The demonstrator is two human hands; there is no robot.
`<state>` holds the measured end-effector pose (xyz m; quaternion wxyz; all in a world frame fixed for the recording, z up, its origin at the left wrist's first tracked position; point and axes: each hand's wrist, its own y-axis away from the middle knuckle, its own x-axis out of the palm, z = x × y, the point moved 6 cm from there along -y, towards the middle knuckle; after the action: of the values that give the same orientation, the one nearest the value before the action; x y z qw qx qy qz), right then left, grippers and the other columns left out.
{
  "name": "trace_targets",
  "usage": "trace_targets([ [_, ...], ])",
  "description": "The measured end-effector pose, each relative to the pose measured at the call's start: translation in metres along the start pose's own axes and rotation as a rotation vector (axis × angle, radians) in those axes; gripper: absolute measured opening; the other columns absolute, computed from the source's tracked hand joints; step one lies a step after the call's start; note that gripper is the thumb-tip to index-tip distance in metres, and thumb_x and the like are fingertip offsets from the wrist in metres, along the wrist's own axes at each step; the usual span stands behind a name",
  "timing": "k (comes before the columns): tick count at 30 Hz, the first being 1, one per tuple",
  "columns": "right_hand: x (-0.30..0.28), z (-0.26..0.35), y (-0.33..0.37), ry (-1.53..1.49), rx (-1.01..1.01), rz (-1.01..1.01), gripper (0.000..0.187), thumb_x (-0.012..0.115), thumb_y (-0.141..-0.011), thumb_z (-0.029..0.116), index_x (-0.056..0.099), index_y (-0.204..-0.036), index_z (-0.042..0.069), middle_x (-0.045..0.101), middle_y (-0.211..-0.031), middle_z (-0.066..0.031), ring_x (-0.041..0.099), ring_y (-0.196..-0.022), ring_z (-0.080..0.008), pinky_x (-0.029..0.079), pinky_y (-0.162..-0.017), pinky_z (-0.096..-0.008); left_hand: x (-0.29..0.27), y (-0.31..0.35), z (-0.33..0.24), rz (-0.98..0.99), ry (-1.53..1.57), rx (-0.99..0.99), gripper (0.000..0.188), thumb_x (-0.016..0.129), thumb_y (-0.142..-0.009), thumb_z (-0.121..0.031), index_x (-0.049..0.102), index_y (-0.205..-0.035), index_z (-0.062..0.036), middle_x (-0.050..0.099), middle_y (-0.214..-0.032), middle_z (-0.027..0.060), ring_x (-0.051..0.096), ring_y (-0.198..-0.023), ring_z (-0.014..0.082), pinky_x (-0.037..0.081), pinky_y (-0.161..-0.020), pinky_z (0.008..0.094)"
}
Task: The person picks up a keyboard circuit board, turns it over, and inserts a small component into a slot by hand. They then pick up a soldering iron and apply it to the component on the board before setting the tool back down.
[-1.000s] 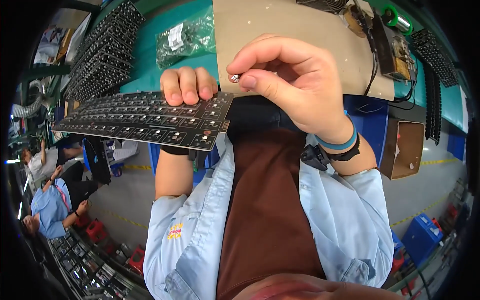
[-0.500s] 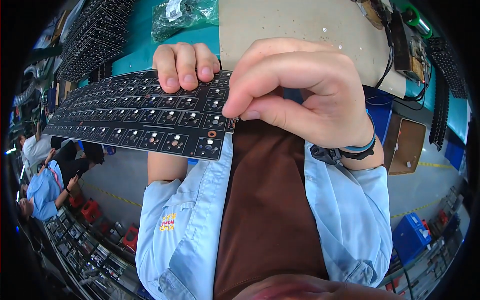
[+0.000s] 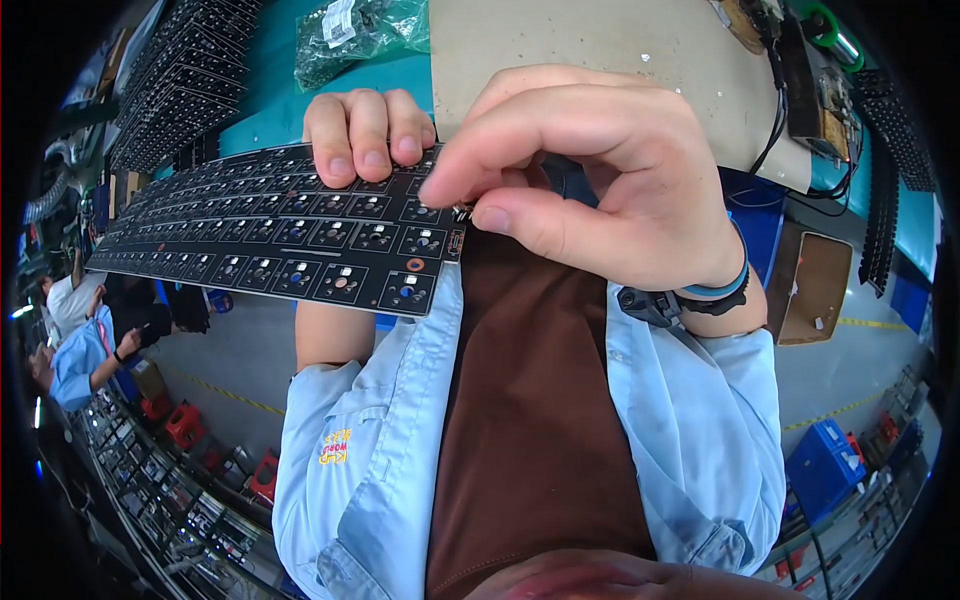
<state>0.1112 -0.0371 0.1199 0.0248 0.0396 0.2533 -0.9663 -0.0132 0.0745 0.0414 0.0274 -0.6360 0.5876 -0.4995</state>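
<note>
A long black keyboard circuit board (image 3: 290, 235) with rows of key positions and small white parts lies tilted across the left. My left hand (image 3: 365, 135) is closed on its far edge, fingers on top and the thumb hidden beneath. At the board's right end, my right hand (image 3: 610, 185) has its index finger and thumb parted, the index tip over the board and the thumb beside its edge. A tiny metallic part (image 3: 461, 211) shows between those fingertips; its kind is unclear. The other fingers of this hand are curled and partly hidden.
Stacked black boards (image 3: 185, 80) stand at the far left. A clear bag of small parts (image 3: 365, 35) lies on the teal mat (image 3: 275, 55) beside a beige sheet (image 3: 570, 40). Cables (image 3: 775, 120) and a solder spool (image 3: 835, 38) are at far right, with a cardboard box (image 3: 815, 290) below.
My right thumb and index finger have parted and shifted slightly left and up, exposing the tiny metallic part. The board has moved slightly left; my left hand keeps its hold.
</note>
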Motion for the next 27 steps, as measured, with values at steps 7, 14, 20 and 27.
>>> trace_targets([
  [7,0.0025,0.0018,-0.0016,-0.024,-0.072,-0.035,0.015,0.074,-0.07,-0.006,0.072,-0.082,0.002,0.068,-0.083,-0.008,0.064,-0.076,-0.0182,0.049,-0.067,-0.0278,-0.0004,0.003,0.0021,-0.015,0.016,-0.002,0.009,0.066,-0.092,-0.015,0.064,-0.083,-0.0136,0.067,-0.09,0.0045,0.061,-0.096,0.0235,0.05,-0.092,0.0359],
  [14,0.0035,0.0011,-0.0017,-0.056,-0.103,-0.034,0.017,0.075,-0.068,-0.007,0.072,-0.081,0.003,0.067,-0.083,-0.0081,0.065,-0.075,-0.0178,0.05,-0.067,-0.0272,0.0027,0.0038,0.0038,-0.078,0.016,-0.005,0.01,0.066,-0.092,-0.015,0.064,-0.083,-0.0137,0.067,-0.089,0.0045,0.062,-0.095,0.0239,0.052,-0.091,0.0363],
  [20,0.0043,-0.0014,-0.0013,-0.088,-0.082,-0.007,0.016,0.075,-0.068,-0.007,0.072,-0.081,0.002,0.067,-0.083,-0.0085,0.065,-0.075,-0.0175,0.05,-0.066,-0.0269,-0.0017,0.0045,0.0051,-0.06,0.023,-0.029,0.009,0.068,-0.091,-0.017,0.065,-0.083,-0.0134,0.068,-0.09,0.0051,0.062,-0.095,0.0241,0.052,-0.091,0.0365],
  [27,0.0019,-0.0026,0.0002,-0.068,-0.024,0.03,0.015,0.075,-0.069,-0.007,0.071,-0.082,0.001,0.067,-0.083,-0.009,0.065,-0.076,-0.0175,0.05,-0.066,-0.0269,-0.0029,0.0054,0.0045,-0.06,0.014,-0.056,0.008,0.069,-0.09,-0.017,0.066,-0.084,-0.0127,0.068,-0.092,0.0063,0.062,-0.096,0.0247,0.052,-0.09,0.0366],
])
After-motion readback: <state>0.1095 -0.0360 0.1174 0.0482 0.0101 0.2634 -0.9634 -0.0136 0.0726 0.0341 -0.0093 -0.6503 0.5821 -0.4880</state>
